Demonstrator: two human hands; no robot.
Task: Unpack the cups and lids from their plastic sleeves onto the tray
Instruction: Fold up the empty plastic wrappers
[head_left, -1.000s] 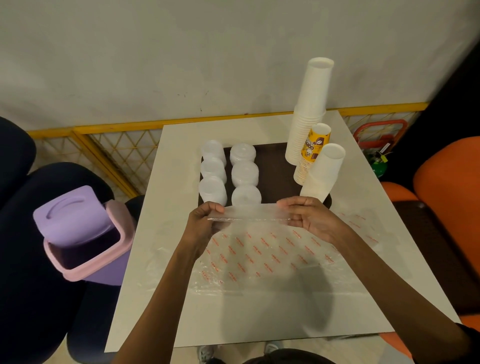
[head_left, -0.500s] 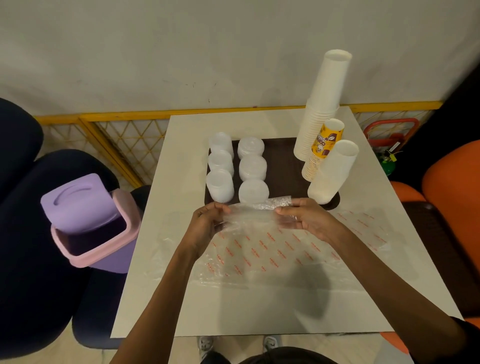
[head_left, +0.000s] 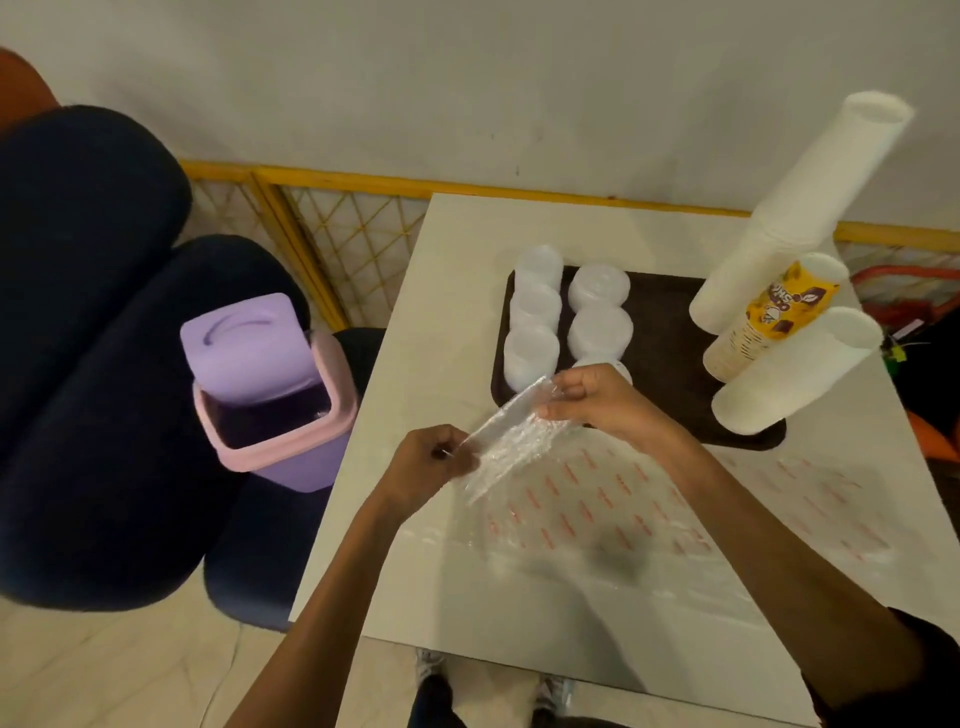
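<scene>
1. Two bare hands at centre frame, both on one clear plastic sleeve (head_left: 511, 436). I see it crumpled and stretched slantwise between them, lifted off the table (head_left: 447, 312).
2. Left hand (head_left: 428, 462), the lower-left one of the pair: fingers curled, pinching the sleeve's lower end.
3. Right hand (head_left: 602, 400), higher and further right: thumb and fingers pinching the sleeve's upper end, just in front of the tray's near edge.
4. Tray (head_left: 670, 322): dark brown, right of centre in the upper half, sitting on the white table.
5. Lids (head_left: 535, 312): white stacks in two columns on the tray's left part. I count five clearly; a sixth is mostly hidden behind the right hand.
6. Cups: three stacks on the tray's right part. The tall white stack (head_left: 795, 208) reaches toward the upper right corner, the printed yellow stack (head_left: 763, 327) is just below it, and the shorter white stack (head_left: 795, 369) is lowest.
7. Red-printed plastic sheet (head_left: 597, 504): flat on the table below the hands. I cannot tell whether it joins the held sleeve.
8. Purple bin (head_left: 270, 384): pink rim, left of the table, flap lid tipped up, mouth open.
9. Dark upholstered seats (head_left: 93, 338) fill the left side; a yellow mesh fence (head_left: 332, 228) runs along the wall behind.
10. Shoes (head_left: 431, 665): bottom centre, under the table's near edge.
</scene>
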